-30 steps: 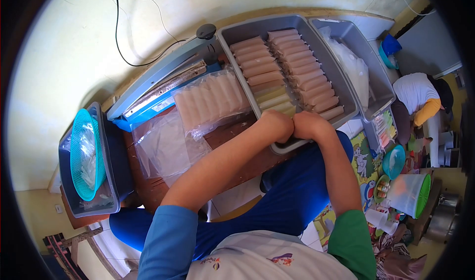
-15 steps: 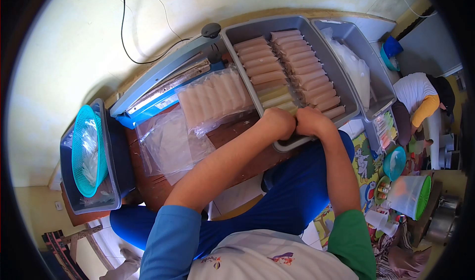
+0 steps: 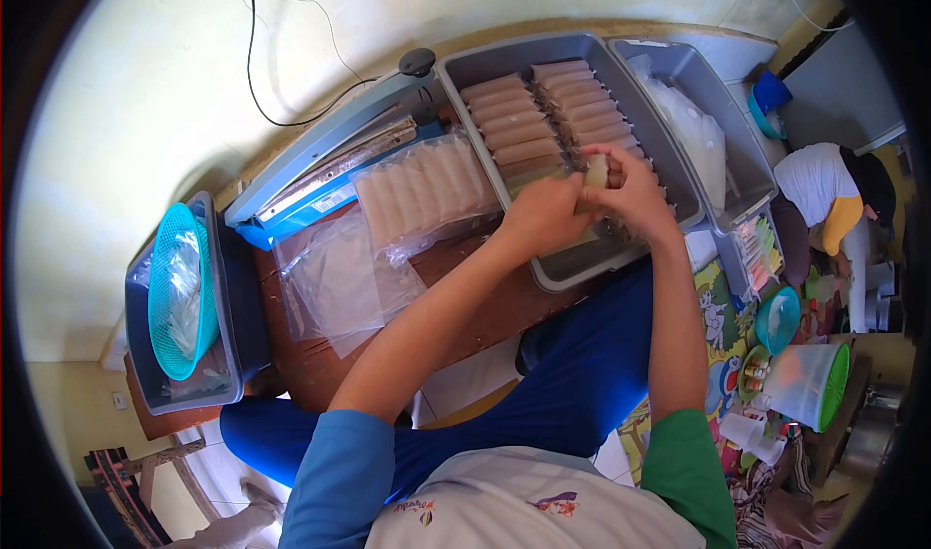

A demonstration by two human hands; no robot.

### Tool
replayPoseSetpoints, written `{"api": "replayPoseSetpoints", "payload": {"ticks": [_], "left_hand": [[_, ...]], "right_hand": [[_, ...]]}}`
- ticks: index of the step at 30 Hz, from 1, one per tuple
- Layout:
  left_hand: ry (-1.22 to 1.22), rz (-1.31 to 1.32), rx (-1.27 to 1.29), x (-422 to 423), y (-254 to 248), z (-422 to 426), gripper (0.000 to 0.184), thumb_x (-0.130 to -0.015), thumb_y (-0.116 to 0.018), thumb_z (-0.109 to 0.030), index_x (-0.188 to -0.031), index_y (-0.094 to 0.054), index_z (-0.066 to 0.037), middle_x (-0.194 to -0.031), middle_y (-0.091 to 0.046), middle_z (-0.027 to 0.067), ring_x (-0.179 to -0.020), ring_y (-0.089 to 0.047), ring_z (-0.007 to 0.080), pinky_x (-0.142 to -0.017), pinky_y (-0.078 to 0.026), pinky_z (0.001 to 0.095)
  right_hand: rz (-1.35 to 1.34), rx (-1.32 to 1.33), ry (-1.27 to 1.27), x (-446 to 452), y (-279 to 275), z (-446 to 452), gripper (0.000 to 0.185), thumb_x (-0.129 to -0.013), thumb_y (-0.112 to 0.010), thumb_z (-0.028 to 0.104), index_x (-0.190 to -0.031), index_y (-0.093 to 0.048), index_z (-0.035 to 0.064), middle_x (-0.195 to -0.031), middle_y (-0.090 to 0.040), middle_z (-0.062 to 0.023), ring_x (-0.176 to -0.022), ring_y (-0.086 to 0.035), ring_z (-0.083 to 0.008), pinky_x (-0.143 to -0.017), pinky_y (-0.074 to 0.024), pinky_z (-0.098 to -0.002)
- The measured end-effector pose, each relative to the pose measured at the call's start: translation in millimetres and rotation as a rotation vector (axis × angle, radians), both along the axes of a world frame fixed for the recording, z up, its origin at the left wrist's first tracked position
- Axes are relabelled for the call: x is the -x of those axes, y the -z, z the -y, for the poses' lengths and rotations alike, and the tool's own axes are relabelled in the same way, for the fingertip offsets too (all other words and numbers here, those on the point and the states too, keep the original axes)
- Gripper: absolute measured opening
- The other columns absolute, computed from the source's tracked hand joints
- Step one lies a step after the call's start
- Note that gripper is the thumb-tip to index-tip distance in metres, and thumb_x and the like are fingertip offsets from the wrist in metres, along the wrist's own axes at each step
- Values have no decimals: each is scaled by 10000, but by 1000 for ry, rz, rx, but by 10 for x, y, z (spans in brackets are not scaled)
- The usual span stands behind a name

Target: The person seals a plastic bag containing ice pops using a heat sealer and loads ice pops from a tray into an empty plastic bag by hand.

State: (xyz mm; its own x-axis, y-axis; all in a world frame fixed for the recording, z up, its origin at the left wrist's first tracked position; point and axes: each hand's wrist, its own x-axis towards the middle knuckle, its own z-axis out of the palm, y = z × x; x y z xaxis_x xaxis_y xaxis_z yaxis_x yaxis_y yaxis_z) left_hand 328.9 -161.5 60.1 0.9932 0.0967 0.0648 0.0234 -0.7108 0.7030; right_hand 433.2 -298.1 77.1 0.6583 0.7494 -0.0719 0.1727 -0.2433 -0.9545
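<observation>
Over the near end of a grey tub (image 3: 565, 282), my right hand (image 3: 635, 192) is closed around a pale yellow filled plastic tube (image 3: 596, 171), whose end shows between thumb and fingers. Pressed up beside it, my left hand (image 3: 545, 215) has its fingers curled in; what they grip is hidden. Two rows of pinkish-brown filled tubes (image 3: 514, 122) lie in the tub beyond my hands. Part of the right row is covered by my right hand.
Left of the tub, a clear bag of pale tubes (image 3: 424, 195) and flat plastic bags (image 3: 335, 282) lie on the brown table, near a blue sealer (image 3: 339, 166). A teal basket (image 3: 179, 297) sits far left. Another person (image 3: 824, 185) is bent over at right.
Both hands have risen from the tub's near edge and moved farther over it. The pale yellow tube now shows in my right hand.
</observation>
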Motion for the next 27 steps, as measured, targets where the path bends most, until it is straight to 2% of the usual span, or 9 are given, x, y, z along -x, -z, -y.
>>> {"api": "replayPoseSetpoints", "payload": {"ticks": [1, 2, 4, 6, 10, 12, 18, 24, 27], "left_hand": [[-1, 1, -4, -3, 31, -14, 388, -819, -687, -323, -969, -607, 26, -966, -673, 232, -907, -654, 383, -784, -518, 446], [-43, 117, 159, -5, 80, -30, 342, -821, -704, -255, -988, -607, 27, -899, -679, 199, -848, -669, 337, -751, -520, 416], [-86, 236, 316, 18, 90, -53, 305, -824, -721, -187, -1007, -607, 29, -832, -686, 166, -789, -684, 291, -718, -521, 387], [-180, 198, 640, 68, 27, -79, 282, -850, -706, -123, -1051, -591, 40, -848, -684, 112, -796, -667, 179, -723, -520, 314], [-173, 317, 826, 177, 185, -125, 288, -858, -681, -72, -1093, -565, 50, -915, -692, 121, -776, -663, 153, -683, -531, 287], [-137, 318, 1053, 312, 175, -145, 295, -886, -652, -64, -1137, -548, 52, -966, -676, 116, -827, -665, 166, -711, -538, 276], [-147, 235, 1229, 839, 109, -231, 352, -942, -590, -98, -1254, -498, 35, -1100, -623, 128, -956, -651, 196, -844, -547, 307], [-227, 204, 1252, 1381, 56, -389, 387, -943, -591, -94, -1289, -472, 34, -1178, -594, 142, -954, -654, 203, -838, -552, 305], [-280, 219, 1162, 1703, 26, -499, 375, -920, -632, -114, -1251, -523, 26, -1106, -632, 127, -954, -653, 191, -815, -548, 310]], "right_hand": [[-118, -105, 7, 19, -74, -20, 442, -745, -739, 50, -1162, -597, 19, -927, -620, -38, -808, -590, -97, -695, -492, -268], [-237, -209, 14, 31, -121, -29, 428, -776, -743, 42, -1174, -588, 15, -980, -616, -33, -841, -584, -90, -710, -488, -254], [-177, -263, -12, 12, -71, -34, 402, -788, -747, 61, -1159, -598, 17, -984, -619, -30, -849, -579, -87, -721, -483, -247], [-115, -320, -41, -16, -3, -35, 377, -800, -752, 79, -1143, -608, 19, -988, -622, -27, -856, -575, -84, -732, -478, -240], [-74, -243, -149, 51, -12, -70, 355, -774, -776, 90, -1093, -640, 17, -975, -631, -13, -847, -568, -81, -739, -475, -238], [-55, -201, -190, 124, -22, -95, 357, -759, -787, 90, -1080, -649, 15, -971, -635, -8, -840, -566, -80, -737, -474, -237], [93, -193, -309, 436, -48, -194, 434, -709, -812, 83, -1103, -647, 7, -980, -669, -24, -852, -602, -99, -739, -496, -251], [167, -154, -479, 857, -156, -316, 514, -713, -801, 74, -1190, -613, 37, -962, -696, -79, -861, -655, -148, -752, -517, -282], [140, -95, -517, 1139, -182, -457, 529, -737, -773, 55, -1227, -577, 48, -971, -700, -97, -861, -660, -160, -758, -521, -298]]}}
